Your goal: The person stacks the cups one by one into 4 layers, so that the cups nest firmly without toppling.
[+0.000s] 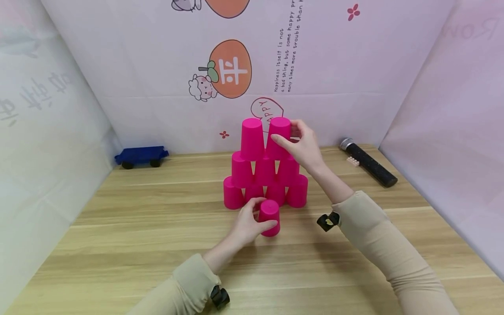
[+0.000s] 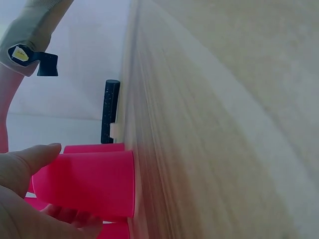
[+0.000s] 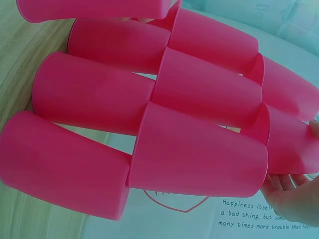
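Upside-down bright pink cups form a tiered stack: several in the bottom row (image 1: 234,194), three in the middle row (image 1: 241,169), two on top. My right hand (image 1: 305,146) grips the right top cup (image 1: 280,131), thumb across its front and fingers round its far side; the left top cup (image 1: 252,139) stands beside it. In front of the bottom row, my left hand (image 1: 247,224) holds another upside-down cup (image 1: 270,210) between thumb and fingers. In the left wrist view this cup's rim is right at the tabletop.
A black microphone (image 1: 370,164) lies at the back right, beside a small pale pink block (image 1: 353,161). At the back left stands a blue wheeled toy car (image 1: 141,155). The wooden table (image 1: 157,245) is bordered by printed white cloth walls (image 1: 334,57).
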The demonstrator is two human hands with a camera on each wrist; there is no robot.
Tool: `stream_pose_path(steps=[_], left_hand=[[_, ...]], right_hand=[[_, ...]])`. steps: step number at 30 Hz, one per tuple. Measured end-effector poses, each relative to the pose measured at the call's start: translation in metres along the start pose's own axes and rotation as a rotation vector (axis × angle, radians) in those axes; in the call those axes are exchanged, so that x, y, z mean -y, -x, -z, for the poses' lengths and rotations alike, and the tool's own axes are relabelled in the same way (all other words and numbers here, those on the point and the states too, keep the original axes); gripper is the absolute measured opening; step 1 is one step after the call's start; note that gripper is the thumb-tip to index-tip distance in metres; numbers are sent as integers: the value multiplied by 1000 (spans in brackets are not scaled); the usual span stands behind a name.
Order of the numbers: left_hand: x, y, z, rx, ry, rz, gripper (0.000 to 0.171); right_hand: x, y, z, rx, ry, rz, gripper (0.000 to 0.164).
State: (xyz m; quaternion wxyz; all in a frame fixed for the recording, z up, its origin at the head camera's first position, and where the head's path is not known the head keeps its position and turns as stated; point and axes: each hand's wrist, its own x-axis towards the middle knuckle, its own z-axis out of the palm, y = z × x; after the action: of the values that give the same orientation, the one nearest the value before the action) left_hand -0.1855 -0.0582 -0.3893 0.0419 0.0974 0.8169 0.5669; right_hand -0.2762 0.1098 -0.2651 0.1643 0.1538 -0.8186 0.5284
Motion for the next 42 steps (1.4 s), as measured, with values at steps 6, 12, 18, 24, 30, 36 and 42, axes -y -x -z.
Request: stream_pose_path(steps=[6,12,18,24,30,36,42], left_hand=[[1,0,-2,-3,0,-25,58],[3,-1,-2,-8,-4,-48,54],[3,1,0,6,11,-56,52],[3,7,9,12,44,-68,50],[-5,14,27,-25,60,-73,50],[-22,21,53,-65,66,-104,51],[-41,23,78,-106,34,-139,50]], right_hand=[[0,0,0,2,5,-3,52],[-1,-1,1,15,8,-12,56],[-1,-1,6,39,-7,-26,65],[-3,0,18,60,-33,-40,70],[-10,9,34,73,-54,-46,71],[-27,24,49,99,-124,-71,71],[-54,39,59,182,-146,-139,72]])
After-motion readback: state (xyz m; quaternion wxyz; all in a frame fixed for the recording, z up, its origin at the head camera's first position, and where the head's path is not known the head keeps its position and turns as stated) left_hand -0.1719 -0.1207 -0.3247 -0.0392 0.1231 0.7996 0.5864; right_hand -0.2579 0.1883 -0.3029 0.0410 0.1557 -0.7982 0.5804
